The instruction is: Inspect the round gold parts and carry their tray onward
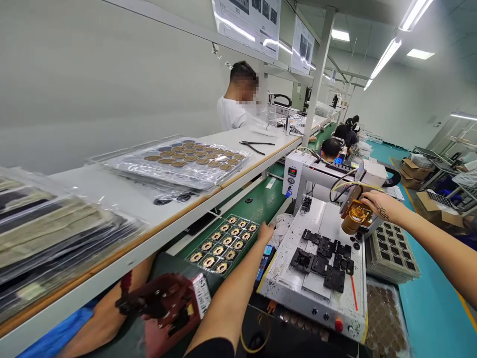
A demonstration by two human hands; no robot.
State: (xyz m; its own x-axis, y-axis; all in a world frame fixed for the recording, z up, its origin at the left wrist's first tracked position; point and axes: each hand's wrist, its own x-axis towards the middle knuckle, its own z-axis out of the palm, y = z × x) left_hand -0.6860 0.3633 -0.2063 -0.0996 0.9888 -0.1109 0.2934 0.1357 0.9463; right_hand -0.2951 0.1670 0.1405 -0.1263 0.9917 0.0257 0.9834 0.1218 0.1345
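Observation:
My right hand (375, 205) reaches in from the right, fingers closed on the amber dispenser head (352, 221) of a benchtop machine (272, 278). Below it, several black fixture blocks (319, 264) sit on the machine's white plate. My left hand (266, 232) is by the right edge of a clear plastic tray (214, 229), and its fingers are too small and turned away to make out. Rows of round, gold-coloured parts (227, 240) fill that tray on the green belt. Whether the left hand touches the tray cannot be seen.
A dark red hand press (173, 298) stands at the lower left, with another person's arm (108, 308) behind it. On the shelf are bagged round brown parts (194, 155) and pliers (257, 146). Stacked trays (395, 253) stand right of the machine. A co-worker (234, 107) is across the shelf.

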